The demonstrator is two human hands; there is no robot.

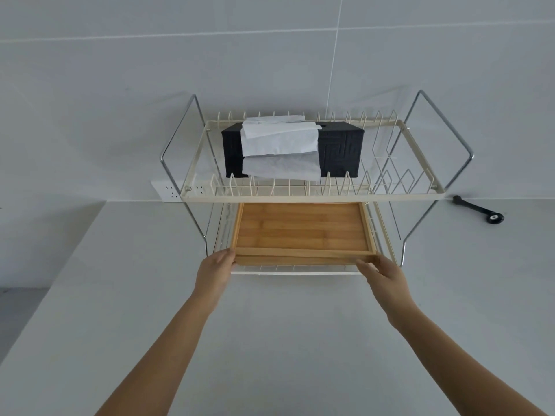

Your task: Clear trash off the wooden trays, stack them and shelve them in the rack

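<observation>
Stacked wooden trays (303, 232) sit on the lower shelf of the wire rack (312, 198), near edge sticking out a little past the shelf's front bar. Looks like two trays, one on top of the other, though the lower one shows only as a strip along the front, so the count is not certain. Left hand (214, 273) grips the front left corner of the stack, fingers curled around the edge. Right hand (383, 276) holds the front right corner, thumb on top and fingers under the edge. Trays are empty, no trash on the visible surface. Upper shelf holds a black tissue box (292, 150) with white tissue (279, 145) draped over its front. Rack stands on a white counter (270, 340) against a tiled wall. A black tool (479, 210) lies on the counter to the right of the rack. A wall socket (171, 192) shows behind the rack's left side.
</observation>
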